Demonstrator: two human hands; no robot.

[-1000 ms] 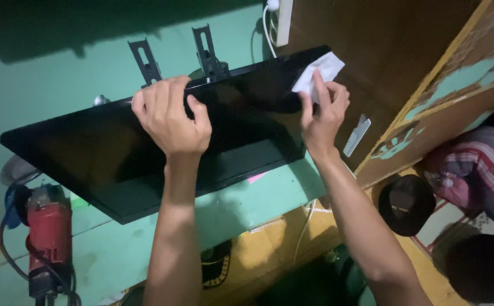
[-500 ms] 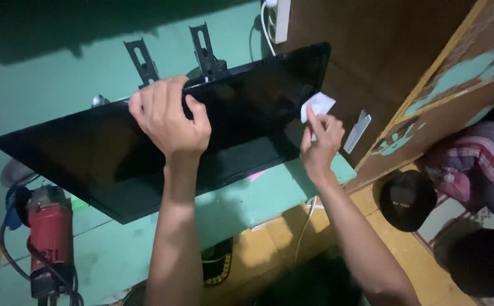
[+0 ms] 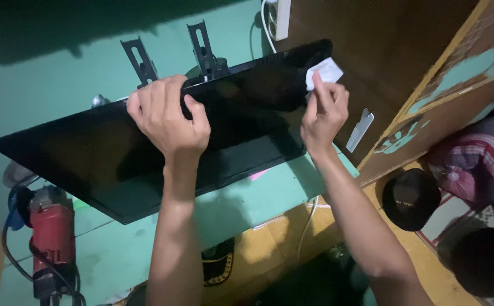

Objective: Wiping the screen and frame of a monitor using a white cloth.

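A black flat screen [image 3: 88, 153] hangs tilted off two black wall brackets [image 3: 201, 48] on a green wall. My left hand [image 3: 167, 116] grips the screen's top edge near its middle, fingers curled over the rim. My right hand [image 3: 323, 110] presses a small white folded cloth [image 3: 323, 72] against the screen's upper right corner.
A red power tool [image 3: 51, 232] with a dark cable stands on the green shelf [image 3: 241, 204] at lower left. A white power strip [image 3: 281, 17] hangs at the top. A brown wooden panel [image 3: 383, 51] is at the right, with a black cap [image 3: 410, 198] and striped cloth [image 3: 485, 164] below.
My right hand with the white cloth slid down the screen's right side, then back up to the upper right corner. My left hand stayed on the top edge.
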